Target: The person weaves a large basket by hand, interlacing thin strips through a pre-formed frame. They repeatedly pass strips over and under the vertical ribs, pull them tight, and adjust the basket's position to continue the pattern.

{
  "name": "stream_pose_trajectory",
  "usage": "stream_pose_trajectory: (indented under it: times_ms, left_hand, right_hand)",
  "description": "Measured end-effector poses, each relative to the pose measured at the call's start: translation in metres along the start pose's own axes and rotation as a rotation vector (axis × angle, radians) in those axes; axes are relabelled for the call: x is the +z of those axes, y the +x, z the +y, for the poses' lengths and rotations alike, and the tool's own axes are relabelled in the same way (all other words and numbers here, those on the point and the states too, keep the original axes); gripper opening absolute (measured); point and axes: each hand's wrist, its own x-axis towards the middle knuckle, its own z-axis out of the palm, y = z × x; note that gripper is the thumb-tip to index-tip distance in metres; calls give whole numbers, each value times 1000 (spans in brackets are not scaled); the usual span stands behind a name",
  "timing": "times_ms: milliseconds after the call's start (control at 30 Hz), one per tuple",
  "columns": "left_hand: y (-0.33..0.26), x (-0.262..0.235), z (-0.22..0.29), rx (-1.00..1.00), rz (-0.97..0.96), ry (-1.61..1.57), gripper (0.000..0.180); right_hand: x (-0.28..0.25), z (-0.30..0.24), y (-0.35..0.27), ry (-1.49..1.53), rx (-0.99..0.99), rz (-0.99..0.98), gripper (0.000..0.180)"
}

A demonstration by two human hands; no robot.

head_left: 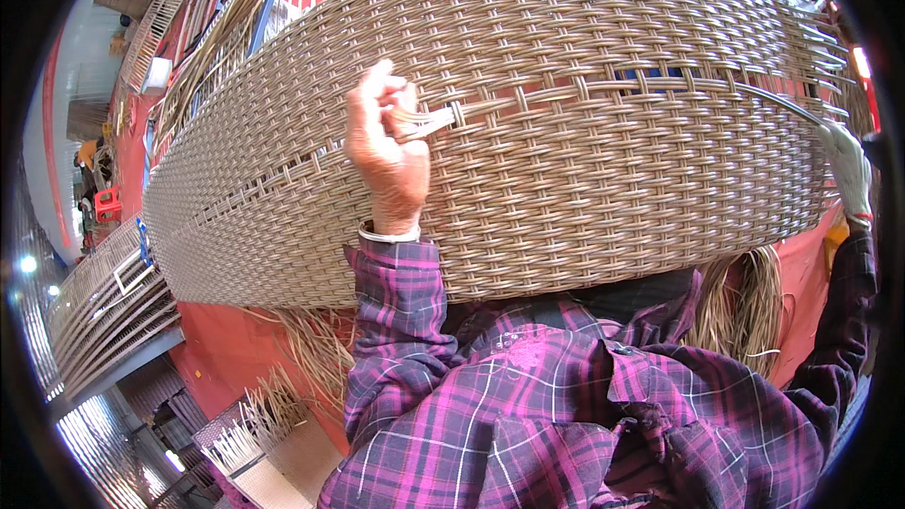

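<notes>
One big woven wicker panel (pixel 566 179) fills the upper view, curved, w/ one open slot row running across its upper part. Left hand (pixel 386 146) is pinched shut on one flat pale strand (pixel 436 121) at the weave, approx. centre. Right hand (pixel 848 170) at the panel's right edge, prob. gloved; grip can't be told, too close to the rim. Two plaid sleeves (pixel 396 320) below. More woven panels (pixel 104 302) stacked lower left.
</notes>
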Motion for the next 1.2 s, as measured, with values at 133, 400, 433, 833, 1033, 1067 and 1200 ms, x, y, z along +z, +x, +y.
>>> stream_pose_trajectory:
  times_ms: [133, 400, 433, 833, 1033, 1067, 1200]
  left_hand:
    - [-5, 2, 5, 51, -17, 86, 38]
    - [-10, 2, 19, 209, -209, 241, 39]
    - [-10, 1, 21, 223, -199, 277, 42]
    - [11, -11, 28, -97, -638, -143, 60]
    - [-6, -12, 24, -102, -489, -15, 24]
    - [-8, -13, 21, -78, -443, -11, 23]
    - [-14, -16, 21, -21, -388, 28, 21]
  right_hand:
    - [-9, 33, -12, 31, 43, 23, 34]
    - [-6, 68, -7, 9, 58, 43, 35]
    - [-8, 70, -6, 1, 52, 96, 36]
    - [-37, 89, 13, -207, 154, 131, 46]
    - [-28, 96, 12, -168, 171, -6, 47]
    - [-27, 91, 10, -149, 119, -96, 44]
    - [-41, 40, -12, 4, 180, 18, 31]
